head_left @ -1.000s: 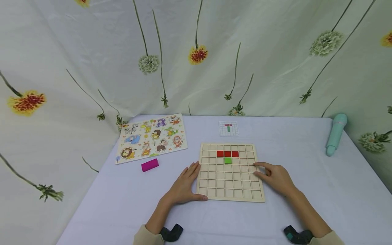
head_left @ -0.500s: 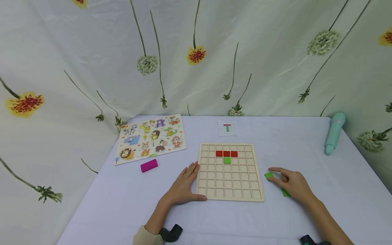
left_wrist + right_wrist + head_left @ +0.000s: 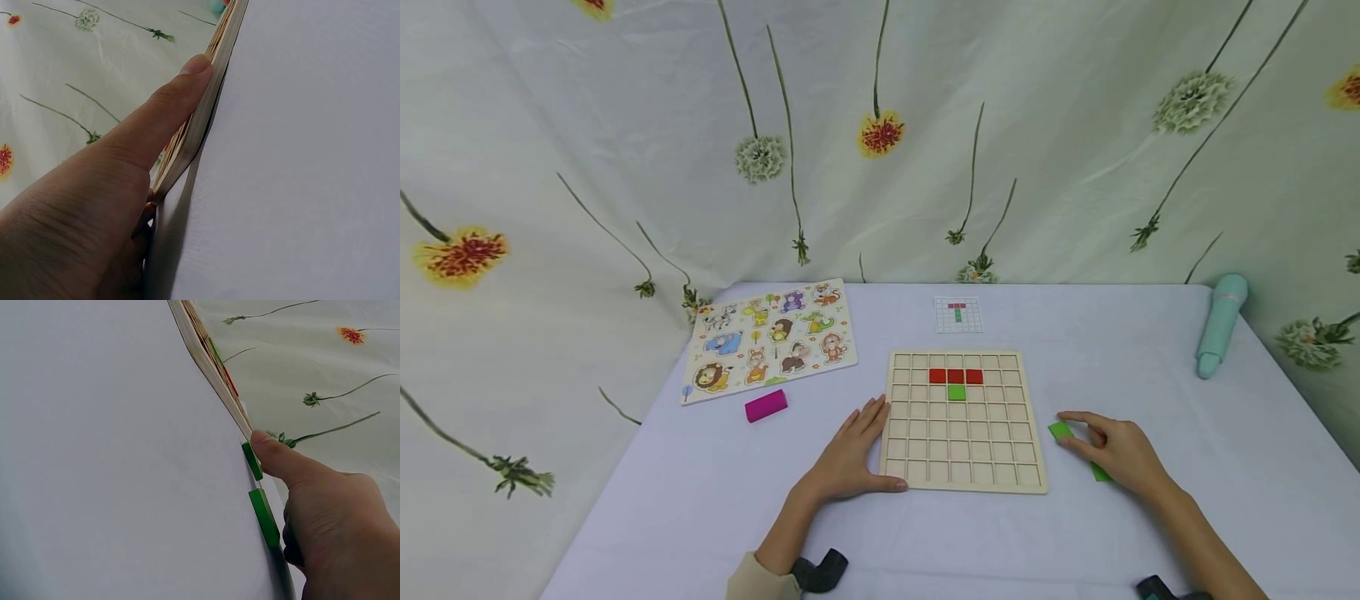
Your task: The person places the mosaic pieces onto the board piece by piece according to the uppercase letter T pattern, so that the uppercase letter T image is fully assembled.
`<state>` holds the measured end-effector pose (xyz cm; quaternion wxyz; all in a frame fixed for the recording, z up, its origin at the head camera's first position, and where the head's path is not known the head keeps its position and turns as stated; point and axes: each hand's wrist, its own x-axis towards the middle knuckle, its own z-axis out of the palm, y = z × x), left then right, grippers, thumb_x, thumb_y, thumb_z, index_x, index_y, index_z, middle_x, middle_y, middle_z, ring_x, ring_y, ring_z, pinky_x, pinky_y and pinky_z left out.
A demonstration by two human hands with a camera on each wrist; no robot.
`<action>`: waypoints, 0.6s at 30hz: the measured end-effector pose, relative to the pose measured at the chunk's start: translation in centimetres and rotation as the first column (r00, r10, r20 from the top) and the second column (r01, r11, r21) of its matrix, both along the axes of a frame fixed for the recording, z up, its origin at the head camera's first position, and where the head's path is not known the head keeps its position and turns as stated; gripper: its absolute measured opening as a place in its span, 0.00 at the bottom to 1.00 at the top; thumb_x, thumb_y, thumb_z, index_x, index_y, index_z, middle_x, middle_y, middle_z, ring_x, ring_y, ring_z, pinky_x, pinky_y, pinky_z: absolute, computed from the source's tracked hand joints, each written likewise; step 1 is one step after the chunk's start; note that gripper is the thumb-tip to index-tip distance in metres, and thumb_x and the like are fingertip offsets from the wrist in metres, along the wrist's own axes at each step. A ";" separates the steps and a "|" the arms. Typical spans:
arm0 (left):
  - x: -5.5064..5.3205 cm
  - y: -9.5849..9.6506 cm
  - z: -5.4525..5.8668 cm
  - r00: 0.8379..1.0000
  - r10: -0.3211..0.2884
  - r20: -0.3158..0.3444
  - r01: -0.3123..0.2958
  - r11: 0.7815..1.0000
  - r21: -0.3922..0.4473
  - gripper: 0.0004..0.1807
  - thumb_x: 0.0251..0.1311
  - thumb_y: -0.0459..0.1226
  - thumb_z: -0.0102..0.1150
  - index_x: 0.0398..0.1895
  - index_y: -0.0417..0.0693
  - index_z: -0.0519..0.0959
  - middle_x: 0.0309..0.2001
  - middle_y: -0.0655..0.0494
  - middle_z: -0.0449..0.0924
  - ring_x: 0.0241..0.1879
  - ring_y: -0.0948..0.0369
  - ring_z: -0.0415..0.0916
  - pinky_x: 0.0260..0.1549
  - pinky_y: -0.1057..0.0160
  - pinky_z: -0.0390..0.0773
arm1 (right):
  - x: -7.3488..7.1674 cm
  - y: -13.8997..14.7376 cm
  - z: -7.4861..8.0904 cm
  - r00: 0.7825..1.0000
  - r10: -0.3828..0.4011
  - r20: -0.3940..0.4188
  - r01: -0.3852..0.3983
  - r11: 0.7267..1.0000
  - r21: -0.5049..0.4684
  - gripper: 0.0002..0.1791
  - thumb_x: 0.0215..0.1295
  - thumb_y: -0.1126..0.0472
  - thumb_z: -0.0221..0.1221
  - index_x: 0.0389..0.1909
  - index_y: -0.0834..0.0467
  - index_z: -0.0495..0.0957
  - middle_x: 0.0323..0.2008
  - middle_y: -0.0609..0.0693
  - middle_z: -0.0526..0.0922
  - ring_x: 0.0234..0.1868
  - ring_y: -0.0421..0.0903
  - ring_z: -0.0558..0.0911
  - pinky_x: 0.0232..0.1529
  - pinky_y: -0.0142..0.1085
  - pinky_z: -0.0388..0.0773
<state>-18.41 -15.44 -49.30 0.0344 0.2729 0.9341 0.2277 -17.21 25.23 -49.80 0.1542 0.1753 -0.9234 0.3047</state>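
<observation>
The wooden grid board [image 3: 962, 477] lies flat on the white table, with three red square tiles [image 3: 956, 377] in a row and one green tile [image 3: 957, 392] below the middle one. Along the board's left side my left hand [image 3: 850, 457] rests with straight fingers, its thumb at the near edge. To the right of the board, my right hand [image 3: 1116, 450] pinches a loose green tile [image 3: 1061, 430] between thumb and forefinger. Another green tile [image 3: 264, 517] lies partly under that hand. In the left wrist view, the left thumb [image 3: 178, 94] presses the board's side.
An animal picture puzzle [image 3: 775, 337] lies at the back left, with a magenta block [image 3: 766, 406] in front of it. A small pattern card [image 3: 958, 315] showing a T lies behind the board. A turquoise microphone-shaped object [image 3: 1222, 325] is at the back right.
My right hand has left the board's right edge and moved right to the loose green tiles, taking one between thumb and forefinger. The left hand stays against the board.
</observation>
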 end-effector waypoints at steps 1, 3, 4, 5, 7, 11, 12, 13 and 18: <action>0.0 0.0 0.0 1.000 0.000 0.000 0.000 1.000 0.000 0.64 0.37 0.71 0.57 0.72 0.42 0.47 0.73 0.53 0.40 0.71 0.59 0.34 0.67 0.58 0.39 | 0.0 0.0 -0.1 1.000 0.000 0.004 0.000 1.000 0.003 0.17 0.49 0.56 0.69 0.43 0.53 0.82 0.11 0.33 0.54 0.13 0.29 0.51 0.12 0.27 0.52; 0.0 0.0 0.0 1.000 0.002 0.002 -0.002 1.000 -0.001 0.64 0.37 0.71 0.57 0.72 0.42 0.47 0.73 0.54 0.40 0.71 0.60 0.34 0.67 0.58 0.39 | -0.1 0.1 -0.2 1.000 -0.002 0.010 0.002 1.000 0.009 0.17 0.49 0.56 0.69 0.43 0.52 0.82 0.11 0.32 0.54 0.13 0.29 0.52 0.12 0.26 0.53; 0.0 0.0 0.0 1.000 0.004 0.003 -0.004 1.000 -0.001 0.64 0.37 0.71 0.58 0.72 0.43 0.47 0.73 0.54 0.40 0.71 0.60 0.34 0.67 0.58 0.39 | -0.1 0.1 -0.2 1.000 -0.001 0.011 0.001 1.000 0.011 0.17 0.49 0.55 0.69 0.43 0.52 0.82 0.11 0.32 0.54 0.13 0.29 0.52 0.12 0.26 0.53; 0.0 0.0 0.0 1.000 0.005 0.005 -0.005 1.000 -0.001 0.64 0.37 0.71 0.58 0.72 0.43 0.47 0.73 0.54 0.40 0.71 0.60 0.34 0.67 0.58 0.39 | -0.1 0.1 -0.2 1.000 -0.001 0.010 0.001 1.000 0.012 0.17 0.49 0.55 0.69 0.43 0.51 0.82 0.11 0.32 0.54 0.13 0.29 0.52 0.12 0.26 0.53; 0.0 0.1 0.0 1.000 0.008 0.009 -0.008 1.000 0.000 0.64 0.37 0.71 0.58 0.72 0.43 0.46 0.73 0.54 0.40 0.71 0.60 0.34 0.67 0.58 0.39 | -0.1 0.1 -0.2 1.000 0.000 0.009 -0.001 1.000 0.016 0.18 0.49 0.55 0.69 0.43 0.51 0.82 0.11 0.32 0.54 0.13 0.29 0.52 0.13 0.26 0.52; 0.0 0.1 0.0 1.000 0.012 0.014 -0.012 1.000 -0.005 0.64 0.37 0.71 0.58 0.72 0.43 0.46 0.73 0.54 0.39 0.71 0.61 0.33 0.67 0.58 0.39 | 0.0 0.1 -0.1 1.000 0.000 0.008 0.000 1.000 0.022 0.18 0.49 0.54 0.69 0.43 0.51 0.82 0.11 0.32 0.54 0.13 0.29 0.52 0.13 0.26 0.52; 0.0 0.1 0.0 1.000 0.012 0.014 -0.012 1.000 -0.007 0.64 0.37 0.71 0.58 0.72 0.44 0.46 0.73 0.54 0.39 0.71 0.61 0.33 0.67 0.58 0.39 | 0.0 0.1 -0.1 1.000 0.000 0.010 0.000 1.000 0.024 0.18 0.49 0.54 0.69 0.43 0.51 0.82 0.11 0.32 0.54 0.13 0.29 0.52 0.13 0.26 0.52; 0.0 0.1 0.0 1.000 0.012 0.014 -0.012 1.000 -0.006 0.64 0.37 0.71 0.58 0.72 0.44 0.46 0.73 0.54 0.40 0.71 0.61 0.33 0.67 0.58 0.39 | 0.0 0.1 -0.1 1.000 -0.001 0.011 0.001 1.000 0.026 0.18 0.49 0.54 0.69 0.43 0.51 0.82 0.11 0.32 0.54 0.13 0.29 0.52 0.13 0.26 0.53; 0.0 0.1 0.0 1.000 0.013 0.012 -0.013 1.000 -0.001 0.64 0.37 0.71 0.58 0.72 0.44 0.46 0.73 0.54 0.40 0.71 0.60 0.34 0.67 0.57 0.39 | 0.2 0.2 -0.1 1.000 -0.014 0.012 0.013 0.999 0.035 0.18 0.48 0.53 0.69 0.42 0.51 0.82 0.11 0.32 0.54 0.13 0.29 0.52 0.13 0.26 0.53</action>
